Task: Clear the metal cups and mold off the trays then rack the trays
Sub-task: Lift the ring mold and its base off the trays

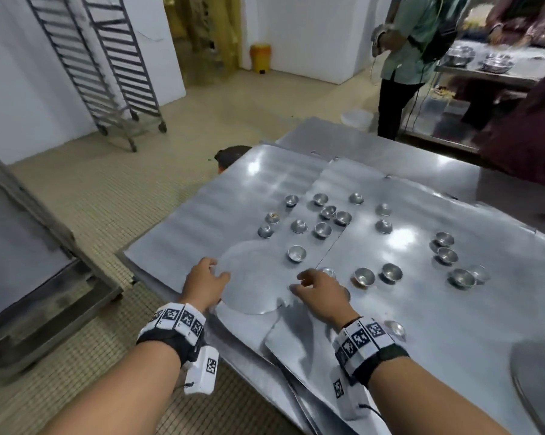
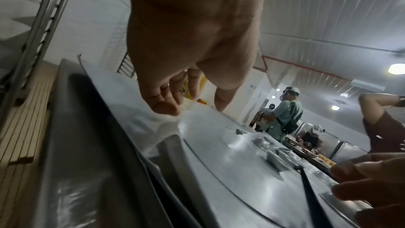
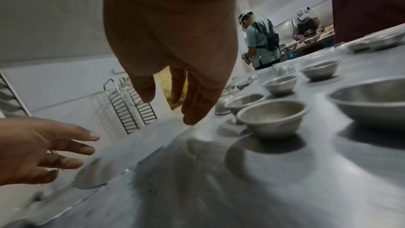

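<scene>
Cups [image 1: 297,253] crowd the trays [image 1: 406,309]; both spread, empty hands, left hand [image 1: 204,282] and right hand [image 1: 319,291], could knock them rolling off.

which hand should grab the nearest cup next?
Right, probably. The right hand hovers open beside the nearest cup; the left hand is farther off, over the round flat disc.

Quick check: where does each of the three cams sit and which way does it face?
Head: worn high, looks down at the trays, metal cups, both forearms and hands.
Left wrist: under the left hand, looks low along the tray edge; right fingers show at the frame's right.
Right wrist: under the right hand, looks across the cups toward the tray racks.
Shared: both wrist views show the person in green.
</scene>
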Demonstrator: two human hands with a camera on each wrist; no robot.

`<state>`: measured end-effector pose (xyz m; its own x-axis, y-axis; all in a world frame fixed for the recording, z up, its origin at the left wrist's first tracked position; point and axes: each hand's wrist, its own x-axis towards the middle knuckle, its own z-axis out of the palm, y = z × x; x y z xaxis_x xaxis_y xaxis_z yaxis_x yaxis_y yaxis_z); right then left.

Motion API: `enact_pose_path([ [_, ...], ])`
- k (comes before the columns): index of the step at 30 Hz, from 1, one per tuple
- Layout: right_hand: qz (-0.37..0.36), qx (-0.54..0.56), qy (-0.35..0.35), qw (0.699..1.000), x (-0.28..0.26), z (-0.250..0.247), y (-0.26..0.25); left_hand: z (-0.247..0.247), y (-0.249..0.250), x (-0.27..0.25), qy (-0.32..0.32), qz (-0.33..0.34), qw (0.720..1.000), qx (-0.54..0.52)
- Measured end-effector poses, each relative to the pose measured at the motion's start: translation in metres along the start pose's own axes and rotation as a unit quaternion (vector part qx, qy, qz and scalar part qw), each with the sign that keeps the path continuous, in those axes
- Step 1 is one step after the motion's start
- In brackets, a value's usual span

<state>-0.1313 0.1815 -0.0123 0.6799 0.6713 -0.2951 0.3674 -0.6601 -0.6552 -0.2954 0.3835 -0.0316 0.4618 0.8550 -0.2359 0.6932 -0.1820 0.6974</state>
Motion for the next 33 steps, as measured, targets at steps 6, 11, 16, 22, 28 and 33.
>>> enact_pose_path([
  [6, 0.048, 0.006, -0.006, 0.999, 0.043, 0.023, -0.009, 0.009, -0.02, 0.039, -0.08, -0.031, 0.994, -0.063],
  [11, 0.055, -0.018, 0.028, 0.998, 0.06, 0.031, -0.009, 0.004, -0.036, 0.059, -0.147, -0.083, 0.971, -0.17],
  [16, 0.052, -0.053, 0.015, 0.997, 0.066, 0.037, -0.008, -0.015, -0.047, 0.068, -0.157, -0.094, 0.958, -0.222],
  [22, 0.051, 0.07, 0.055, 0.995, 0.067, 0.039, -0.022, -0.035, -0.034, 0.063, -0.178, -0.06, 0.919, -0.347],
  [28, 0.021, 0.441, 0.067, 0.895, 0.06, 0.011, -0.061, -0.065, -0.002, 0.065, -0.091, 0.005, 0.897, -0.433],
  [33, -0.001, 0.462, 0.073, 0.884, 0.054, 0.001, -0.073, -0.074, 0.01, 0.061, -0.048, 0.034, 0.889, -0.454],
])
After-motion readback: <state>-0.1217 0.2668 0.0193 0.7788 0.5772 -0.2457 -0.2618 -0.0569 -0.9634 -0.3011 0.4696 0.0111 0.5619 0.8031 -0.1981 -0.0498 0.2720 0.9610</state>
